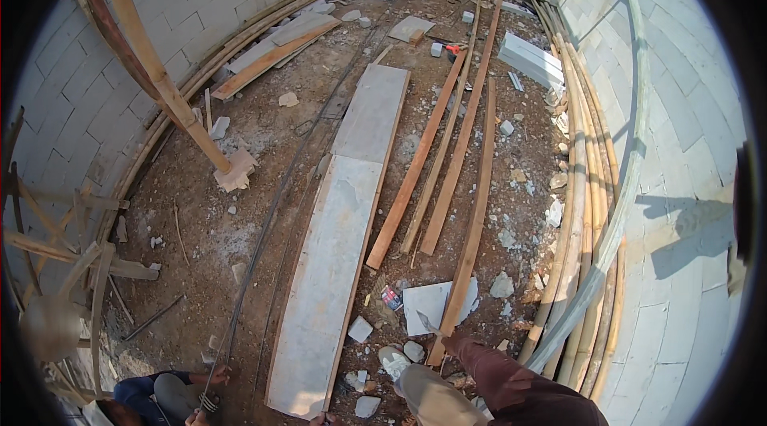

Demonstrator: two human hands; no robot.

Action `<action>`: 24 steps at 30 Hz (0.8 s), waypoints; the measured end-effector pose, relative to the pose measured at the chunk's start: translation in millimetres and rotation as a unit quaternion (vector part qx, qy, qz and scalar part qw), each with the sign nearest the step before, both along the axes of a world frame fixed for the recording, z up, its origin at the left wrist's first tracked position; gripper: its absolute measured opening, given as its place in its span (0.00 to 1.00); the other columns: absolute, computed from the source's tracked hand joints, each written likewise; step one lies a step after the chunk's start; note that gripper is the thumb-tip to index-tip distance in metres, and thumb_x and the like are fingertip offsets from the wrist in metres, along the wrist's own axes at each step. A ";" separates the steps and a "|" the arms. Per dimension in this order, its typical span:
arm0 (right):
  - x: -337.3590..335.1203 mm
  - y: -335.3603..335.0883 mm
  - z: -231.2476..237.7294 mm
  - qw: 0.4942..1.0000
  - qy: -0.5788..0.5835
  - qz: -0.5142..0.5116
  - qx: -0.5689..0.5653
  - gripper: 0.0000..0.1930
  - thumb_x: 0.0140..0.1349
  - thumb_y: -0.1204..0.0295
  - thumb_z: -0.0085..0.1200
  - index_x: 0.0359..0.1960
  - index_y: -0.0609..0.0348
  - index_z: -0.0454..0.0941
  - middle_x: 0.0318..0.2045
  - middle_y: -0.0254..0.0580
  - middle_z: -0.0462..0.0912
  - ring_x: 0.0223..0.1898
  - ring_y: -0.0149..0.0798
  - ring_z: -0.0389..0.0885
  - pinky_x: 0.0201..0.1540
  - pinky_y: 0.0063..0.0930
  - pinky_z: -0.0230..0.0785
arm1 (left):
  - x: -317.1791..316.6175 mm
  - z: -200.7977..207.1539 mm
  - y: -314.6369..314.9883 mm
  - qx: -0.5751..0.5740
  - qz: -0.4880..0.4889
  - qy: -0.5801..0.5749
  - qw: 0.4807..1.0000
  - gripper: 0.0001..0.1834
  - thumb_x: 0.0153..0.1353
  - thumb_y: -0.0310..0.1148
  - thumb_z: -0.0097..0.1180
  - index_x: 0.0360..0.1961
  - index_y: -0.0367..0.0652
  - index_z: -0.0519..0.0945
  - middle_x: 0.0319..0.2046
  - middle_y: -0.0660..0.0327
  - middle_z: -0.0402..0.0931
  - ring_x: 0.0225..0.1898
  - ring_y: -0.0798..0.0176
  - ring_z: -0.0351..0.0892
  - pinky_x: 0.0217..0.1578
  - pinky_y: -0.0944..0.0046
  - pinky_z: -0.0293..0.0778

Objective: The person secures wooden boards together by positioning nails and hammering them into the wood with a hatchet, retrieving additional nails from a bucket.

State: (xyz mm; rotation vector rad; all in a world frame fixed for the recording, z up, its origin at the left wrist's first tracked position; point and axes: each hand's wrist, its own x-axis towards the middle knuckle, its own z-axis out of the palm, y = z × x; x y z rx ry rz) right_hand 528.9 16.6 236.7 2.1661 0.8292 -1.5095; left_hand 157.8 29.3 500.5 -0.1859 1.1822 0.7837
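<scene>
Wooden planks (447, 156) (four, side by side), one right hand (454, 341) near them; fingers' grip unclear, trowel (427, 322) beside.

- The right arm (511, 382) comes in from the bottom edge in a dark red sleeve.
- It reaches up and to the left.
- The right hand (454, 341) is at its end, fingers curled; the grip is too small to tell.
- The left hand is not seen.

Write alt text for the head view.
A right arm in a maroon sleeve reaches down to a long wooden batten on a rubble-strewn dirt floor; the hand itself is hard to make out. Grey boards, bamboo poles and block walls surround it.
</scene>
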 end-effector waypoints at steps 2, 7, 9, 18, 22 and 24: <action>62.5 -107.3 -90.9 0.964 0.015 0.259 -0.057 0.21 0.69 0.60 0.41 0.58 0.53 0.75 0.59 0.49 0.75 0.58 0.51 0.75 0.58 0.43 0.68 | 21.1 6.5 13.8 -0.006 -0.065 -0.031 0.997 0.12 0.69 0.39 0.46 0.30 0.47 0.73 0.17 0.70 0.61 0.20 0.69 0.63 0.25 0.66 0.65; 74.1 -149.1 -13.8 0.935 0.068 0.333 -0.097 0.19 0.66 0.66 0.43 0.57 0.50 0.75 0.60 0.45 0.74 0.60 0.52 0.74 0.61 0.45 0.65 | 48.1 48.6 30.6 -0.062 -0.056 0.100 0.992 0.10 0.68 0.38 0.48 0.31 0.47 0.72 0.17 0.71 0.60 0.17 0.71 0.60 0.18 0.70 0.61; 111.0 -192.5 38.7 0.960 0.032 0.270 -0.062 0.19 0.67 0.63 0.43 0.56 0.55 0.75 0.57 0.47 0.76 0.57 0.52 0.76 0.58 0.46 0.67 | 44.7 18.2 38.4 -0.003 -0.107 -0.017 0.994 0.13 0.56 0.41 0.58 0.36 0.43 0.77 0.22 0.62 0.72 0.22 0.59 0.72 0.22 0.59 0.68; 54.1 -167.5 157.2 0.985 0.054 -0.163 -0.012 0.27 0.65 0.48 0.48 0.28 0.64 0.79 0.20 0.45 0.80 0.24 0.43 0.81 0.27 0.40 0.71 | 95.3 98.9 87.0 0.041 -0.148 -0.011 0.988 0.14 0.67 0.40 0.49 0.46 0.42 0.73 0.27 0.67 0.69 0.28 0.68 0.69 0.33 0.66 0.68; 70.3 -209.9 130.6 0.985 0.057 -0.116 0.116 0.22 0.64 0.52 0.48 0.26 0.59 0.76 0.13 0.40 0.74 0.15 0.40 0.76 0.18 0.40 0.66 | 132.6 113.4 116.6 0.052 -0.171 -0.025 0.984 0.15 0.68 0.37 0.46 0.51 0.40 0.72 0.30 0.67 0.70 0.29 0.68 0.71 0.34 0.67 0.69; 68.5 -189.6 154.0 0.954 0.119 -0.264 0.079 0.21 0.64 0.52 0.50 0.25 0.58 0.76 0.14 0.40 0.75 0.12 0.37 0.74 0.15 0.39 0.64 | 128.9 120.2 126.1 0.091 -0.187 -0.021 0.978 0.17 0.68 0.33 0.44 0.54 0.38 0.70 0.32 0.66 0.71 0.31 0.68 0.72 0.35 0.67 0.70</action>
